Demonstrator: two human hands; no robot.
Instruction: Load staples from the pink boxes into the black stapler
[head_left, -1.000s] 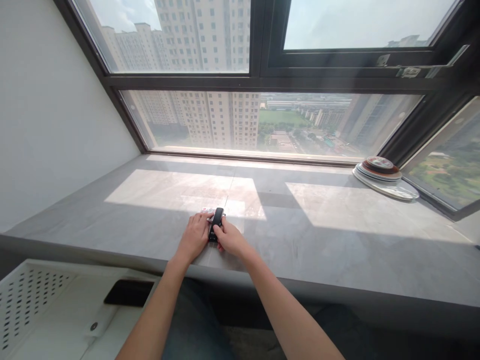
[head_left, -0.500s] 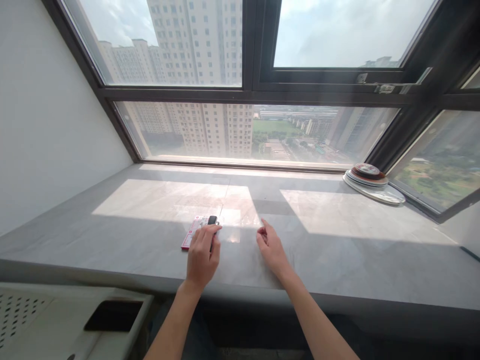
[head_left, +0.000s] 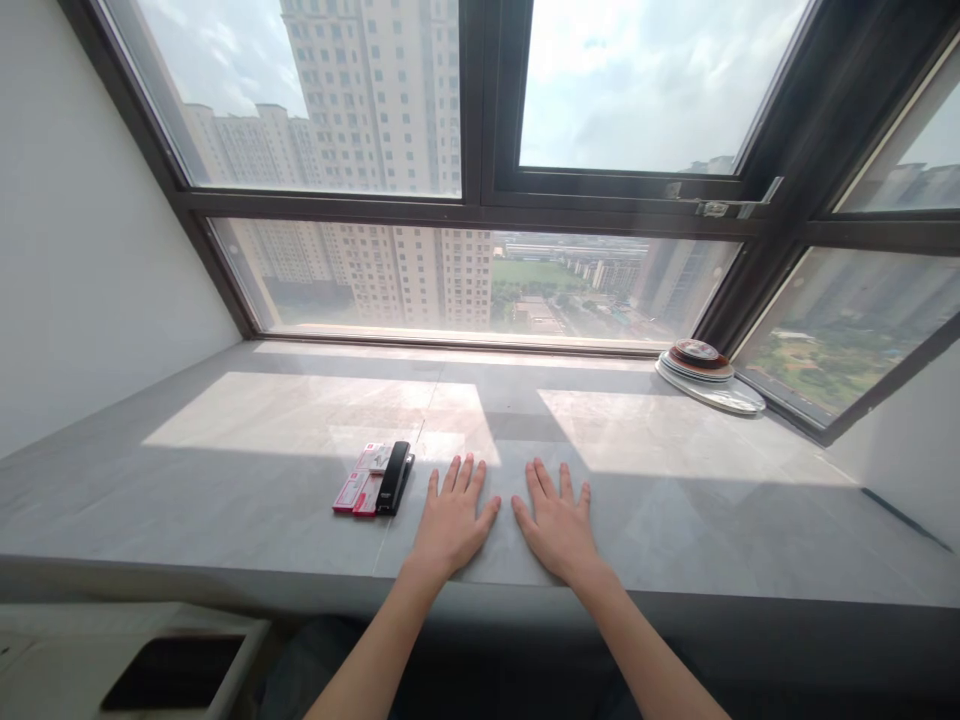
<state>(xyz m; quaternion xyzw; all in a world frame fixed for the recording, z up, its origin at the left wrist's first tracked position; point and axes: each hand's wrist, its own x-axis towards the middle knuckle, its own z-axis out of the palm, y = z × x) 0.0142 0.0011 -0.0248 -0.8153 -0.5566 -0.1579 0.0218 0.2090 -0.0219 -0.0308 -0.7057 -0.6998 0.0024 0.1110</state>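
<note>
My left hand (head_left: 451,520) lies flat on the grey stone window sill (head_left: 645,500), palm down, fingers spread, holding nothing. My right hand (head_left: 556,522) lies flat beside it in the same way, also with nothing in it. Just left of my left hand a black stapler (head_left: 395,477) rests on the sill, apart from my fingers. Next to the stapler lie small red and white boxes (head_left: 358,482), side by side.
A stack of round plates (head_left: 705,375) sits at the sill's far right corner by the window. A white wall bounds the sill on the left. Below the front edge at lower left is a white unit (head_left: 112,660) with a dark recess.
A second ago both hands were on the stapler. They let go and moved right, and now rest flat on the sill. The stapler lies beside the red boxes.
</note>
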